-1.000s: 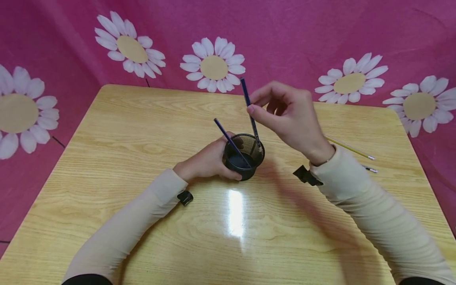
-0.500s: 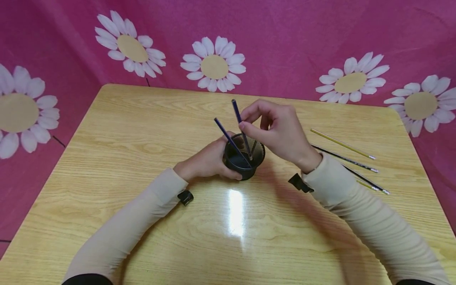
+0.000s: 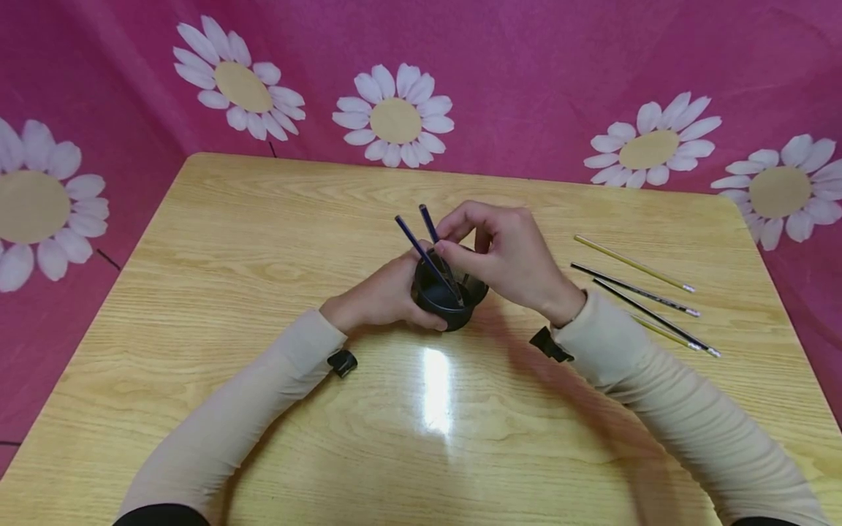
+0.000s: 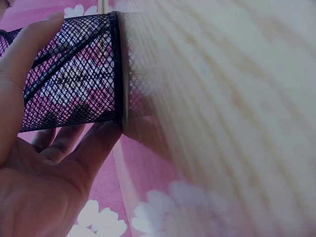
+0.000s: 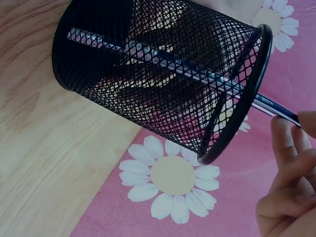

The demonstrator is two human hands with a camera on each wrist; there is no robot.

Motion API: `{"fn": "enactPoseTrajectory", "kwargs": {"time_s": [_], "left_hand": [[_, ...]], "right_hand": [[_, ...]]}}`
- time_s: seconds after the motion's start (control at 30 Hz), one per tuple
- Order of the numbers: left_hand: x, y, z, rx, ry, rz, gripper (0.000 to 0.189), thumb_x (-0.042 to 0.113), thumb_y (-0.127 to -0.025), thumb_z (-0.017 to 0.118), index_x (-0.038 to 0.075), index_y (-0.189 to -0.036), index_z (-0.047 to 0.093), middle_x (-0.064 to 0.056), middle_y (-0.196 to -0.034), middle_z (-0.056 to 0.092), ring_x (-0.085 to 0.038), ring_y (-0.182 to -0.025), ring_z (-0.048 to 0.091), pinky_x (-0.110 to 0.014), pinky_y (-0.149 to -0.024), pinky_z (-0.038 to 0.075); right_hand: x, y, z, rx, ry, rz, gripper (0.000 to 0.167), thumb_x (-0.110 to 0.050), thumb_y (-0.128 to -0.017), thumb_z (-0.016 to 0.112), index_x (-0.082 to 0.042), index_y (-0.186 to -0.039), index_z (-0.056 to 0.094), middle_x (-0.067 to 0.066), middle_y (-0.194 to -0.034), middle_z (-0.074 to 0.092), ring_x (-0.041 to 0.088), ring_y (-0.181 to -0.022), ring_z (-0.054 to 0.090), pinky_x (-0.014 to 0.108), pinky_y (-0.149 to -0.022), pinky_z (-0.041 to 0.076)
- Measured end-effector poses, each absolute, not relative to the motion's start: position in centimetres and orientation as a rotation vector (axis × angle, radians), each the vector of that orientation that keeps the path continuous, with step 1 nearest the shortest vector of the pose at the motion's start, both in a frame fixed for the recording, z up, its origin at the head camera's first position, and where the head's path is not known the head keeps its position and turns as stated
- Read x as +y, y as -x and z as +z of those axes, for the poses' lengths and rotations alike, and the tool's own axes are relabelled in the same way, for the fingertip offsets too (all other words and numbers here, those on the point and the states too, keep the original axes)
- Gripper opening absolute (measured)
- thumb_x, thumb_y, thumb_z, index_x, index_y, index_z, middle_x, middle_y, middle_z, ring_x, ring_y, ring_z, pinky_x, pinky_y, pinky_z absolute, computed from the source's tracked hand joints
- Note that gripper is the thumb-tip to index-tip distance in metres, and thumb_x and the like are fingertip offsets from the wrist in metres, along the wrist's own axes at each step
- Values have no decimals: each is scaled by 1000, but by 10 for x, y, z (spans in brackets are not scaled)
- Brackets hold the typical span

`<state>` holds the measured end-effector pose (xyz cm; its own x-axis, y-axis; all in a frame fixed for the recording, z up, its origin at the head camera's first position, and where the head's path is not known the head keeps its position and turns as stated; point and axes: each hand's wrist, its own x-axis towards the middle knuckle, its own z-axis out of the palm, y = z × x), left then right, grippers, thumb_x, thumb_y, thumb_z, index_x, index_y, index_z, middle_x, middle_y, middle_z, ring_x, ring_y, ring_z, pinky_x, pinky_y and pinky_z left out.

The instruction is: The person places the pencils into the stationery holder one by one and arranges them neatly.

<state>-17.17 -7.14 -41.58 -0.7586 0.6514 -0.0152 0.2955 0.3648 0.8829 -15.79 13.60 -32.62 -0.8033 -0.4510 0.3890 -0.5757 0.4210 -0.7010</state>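
Note:
A black mesh pencil cup [image 3: 454, 318] stands upright on the table, and my left hand [image 3: 384, 296] grips its side. In the left wrist view the thumb lies along the mesh wall [image 4: 74, 79] and the fingers come round the other side. My right hand [image 3: 505, 252] is over the cup's rim, thumb and finger pinching a dark blue pencil [image 3: 428, 222] near its upper end. Through the mesh in the right wrist view, this pencil [image 5: 277, 112] reaches down close to the cup's bottom. Another dark blue pencil [image 3: 411, 237] leans inside the cup, its upper end sticking out to the left.
On the wooden table [image 3: 263, 226], right of the cup, lie a long yellow pencil [image 3: 631, 262], a dark patterned pencil [image 3: 634, 289], a black pencil [image 3: 651, 314] and a shorter-looking yellow one [image 3: 666, 333]. A pink flowered cloth [image 3: 520, 80] hangs behind the table.
My right hand has come down and left, lowering the pinched pencil deeper into the cup. The pencils on the right have come into fuller view. My left hand and the cup stay put.

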Motion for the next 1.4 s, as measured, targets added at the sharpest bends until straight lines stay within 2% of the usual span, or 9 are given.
{"fn": "enactPoseTrajectory", "kwargs": {"time_s": [0.3, 0.8, 1.1, 1.4], "left_hand": [[-71, 173, -414, 2229, -851, 1378, 105, 21, -71, 97, 17, -155, 32, 3, -139, 56, -12, -126, 54, -35, -118, 34], [-71, 173, -413, 2163, -835, 1424, 101, 16, -72, 96, 14, -153, 36, 2, -142, 54, -13, -127, 54, -34, -118, 35], [-70, 174, -415, 2155, -835, 1439, 100, 14, -71, 97, 13, -152, 38, 2, -136, 59, -13, -123, 57, -34, -116, 37], [-71, 173, -415, 2149, -854, 1424, 88, 14, -74, 95, 11, -145, 45, 1, -136, 59, -14, -122, 57, -33, -115, 39]], "right_hand": [[135, 157, -332, -2572, -943, 1329, 7, -13, -91, 79, -16, -97, 76, -9, -84, 74, 13, -52, 48, 25, -48, 37], [127, 158, -338, -2648, -960, 1220, 7, -15, -90, 80, -14, -96, 77, -7, -82, 75, 11, -52, 51, 25, -47, 38], [122, 159, -342, -2662, -948, 1136, 8, -18, -91, 80, -13, -97, 77, -5, -80, 75, 11, -54, 53, 25, -49, 40], [117, 162, -345, -2642, -979, 1091, 8, -17, -91, 79, -13, -96, 76, -5, -79, 74, 9, -55, 54, 27, -49, 42]]}}
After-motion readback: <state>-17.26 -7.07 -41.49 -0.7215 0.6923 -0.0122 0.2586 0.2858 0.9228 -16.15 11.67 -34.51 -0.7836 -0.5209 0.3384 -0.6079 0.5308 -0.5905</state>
